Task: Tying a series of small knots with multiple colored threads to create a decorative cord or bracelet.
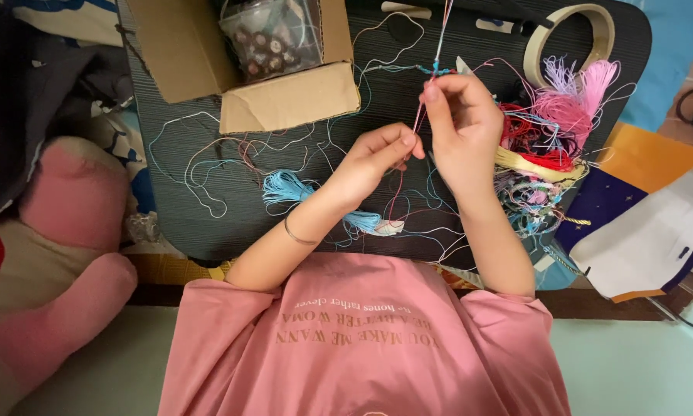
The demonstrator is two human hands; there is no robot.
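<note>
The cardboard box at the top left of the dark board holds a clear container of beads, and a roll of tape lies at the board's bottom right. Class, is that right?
Not quite. The head view shows the roll of tape at the top right of the dark board, not the bottom right. The cardboard box and clear container of beads are as stated.

Dark grey wood-grain lap tray (208, 223), brown cardboard box (285, 104), light-blue thread tassel (286, 187), pink & red tangled thread pile (555, 123), beige tape roll (570, 35), pink plush toy (53, 254), pink shirt w/ brownish print (362, 347).

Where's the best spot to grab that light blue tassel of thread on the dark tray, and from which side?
Probably pinch the light blue thread tassel where its strands bunch together, on its right. Come from above: it lies flat on the dark ribbed tray, fringe fanning left, clear of the left hand.
</note>
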